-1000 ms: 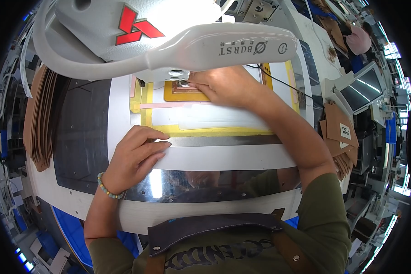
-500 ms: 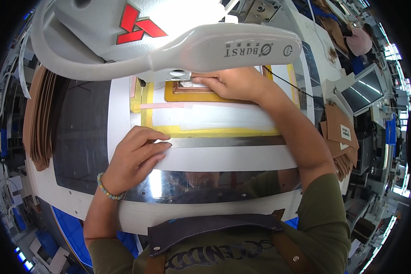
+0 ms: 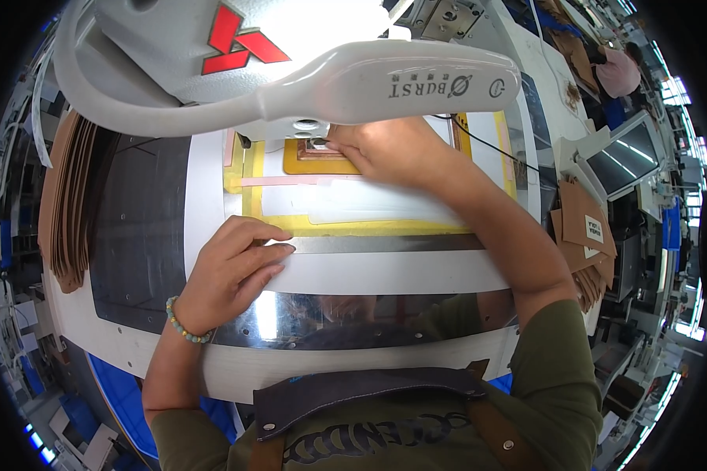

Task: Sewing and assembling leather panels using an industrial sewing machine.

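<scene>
My left hand [image 3: 236,265] rests palm down with its fingers slightly apart, the fingertips touching the left end of a grey metal strip [image 3: 393,244]. That strip runs along the near edge of a white template sheet [image 3: 393,269] lined with yellow tape. My right hand [image 3: 397,153] reaches in under the sewing machine head [image 3: 157,67]. Its fingers are drawn together at the inner edge of a yellow-and-brown frame [image 3: 314,167] on the template; what they pinch, if anything, is hidden. A beaded bracelet [image 3: 187,326] circles my left wrist.
A pale curved lamp arm [image 3: 353,82] hangs low over the work. Brown pieces [image 3: 67,204] stand stacked at the left. More brown pieces [image 3: 585,224] lie at the right beside a tilted screen [image 3: 622,157]. A shiny metal plate [image 3: 353,322] lines the near table edge.
My right hand has shifted slightly left, its fingertips now a little nearer to me along the frame's inner edge. My left hand keeps its place on the strip.
</scene>
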{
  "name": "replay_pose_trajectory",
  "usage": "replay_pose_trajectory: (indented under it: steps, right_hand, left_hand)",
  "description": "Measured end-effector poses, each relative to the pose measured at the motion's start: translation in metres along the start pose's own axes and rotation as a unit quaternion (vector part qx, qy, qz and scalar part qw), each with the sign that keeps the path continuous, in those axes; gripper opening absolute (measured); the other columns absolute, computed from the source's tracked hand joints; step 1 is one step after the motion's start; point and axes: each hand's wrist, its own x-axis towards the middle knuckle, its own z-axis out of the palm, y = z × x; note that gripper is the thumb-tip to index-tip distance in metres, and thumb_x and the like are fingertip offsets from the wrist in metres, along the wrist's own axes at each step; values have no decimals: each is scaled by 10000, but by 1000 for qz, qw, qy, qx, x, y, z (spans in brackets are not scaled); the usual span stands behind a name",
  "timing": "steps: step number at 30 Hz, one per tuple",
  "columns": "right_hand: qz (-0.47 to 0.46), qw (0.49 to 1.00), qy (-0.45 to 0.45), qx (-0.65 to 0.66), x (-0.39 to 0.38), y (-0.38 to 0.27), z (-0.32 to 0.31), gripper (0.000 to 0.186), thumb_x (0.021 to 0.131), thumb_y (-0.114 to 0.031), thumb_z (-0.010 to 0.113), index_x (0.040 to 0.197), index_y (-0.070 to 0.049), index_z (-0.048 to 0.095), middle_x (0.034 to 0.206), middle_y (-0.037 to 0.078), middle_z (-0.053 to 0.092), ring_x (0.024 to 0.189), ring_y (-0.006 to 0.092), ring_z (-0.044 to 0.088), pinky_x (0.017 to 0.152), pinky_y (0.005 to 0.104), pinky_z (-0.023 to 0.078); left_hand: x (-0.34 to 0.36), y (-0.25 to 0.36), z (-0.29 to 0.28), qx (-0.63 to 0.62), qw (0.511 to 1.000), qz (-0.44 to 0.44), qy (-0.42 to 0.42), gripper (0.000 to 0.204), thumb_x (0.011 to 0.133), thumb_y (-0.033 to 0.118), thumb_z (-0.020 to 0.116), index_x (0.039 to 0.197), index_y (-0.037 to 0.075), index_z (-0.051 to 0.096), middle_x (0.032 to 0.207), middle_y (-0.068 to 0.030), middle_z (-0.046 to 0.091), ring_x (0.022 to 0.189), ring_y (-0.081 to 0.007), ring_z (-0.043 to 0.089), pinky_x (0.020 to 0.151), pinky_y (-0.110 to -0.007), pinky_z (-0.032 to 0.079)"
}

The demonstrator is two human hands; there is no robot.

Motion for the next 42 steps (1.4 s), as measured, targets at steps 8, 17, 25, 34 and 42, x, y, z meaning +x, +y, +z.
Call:
replay_pose_trajectory:
  steps: [8, 17, 25, 34, 42]
  right_hand:
    - [8, 1000, -2, -20, 1, -5, 2, 96, 813, -85, 733, 844, -18, 793, 965, 122, 702, 878, 342, 738, 781, 480, 602]
    - [40, 999, 9, 1, 0, -7, 7, 96, 834, -85, 735, 857, -21, 803, 929, 135, 695, 855, 352, 735, 779, 480, 605]
    - [55, 994, 74, -67, 1, 11, -11, 143, 902, -104, 731, 988, -3, 785, 958, 172, 743, 874, 376, 732, 774, 485, 591]
    - [74, 997, -28, 22, -29, -47, -72, 192, 901, -58, 743, 1089, -40, 778, 977, 106, 699, 793, 292, 712, 680, 396, 565]
    - [-15, 999, 38, -24, -89, -166, -86, 319, 850, -100, 817, 1162, -47, 778, 987, 30, 645, 691, 157, 620, 578, 325, 499]
  left_hand:
    - [0, 1, 1, -8, 1000, -9, 3, 250, 817, -15, 792, 1061, 40, 775, 1204, -117, 736, 1060, -287, 664, 886, -374, 558]
    - [1, 1, 0, 0, 1000, -4, -3, 222, 861, 15, 786, 1080, 49, 769, 1220, -101, 732, 1074, -289, 662, 878, -378, 562]
    - [1, 0, 0, -10, 1000, 7, 8, 256, 834, -10, 779, 1085, 39, 772, 1204, -121, 732, 1048, -288, 664, 899, -381, 544]
    - [4, 14, 4, -13, 993, 25, 113, 343, 892, 23, 778, 1233, 31, 741, 1173, -124, 750, 1049, -271, 696, 904, -372, 560]
    - [-1, 76, 28, -438, 882, -169, 46, 354, 1005, 118, 743, 1340, 12, 695, 1166, -69, 759, 985, -125, 700, 833, -279, 567]
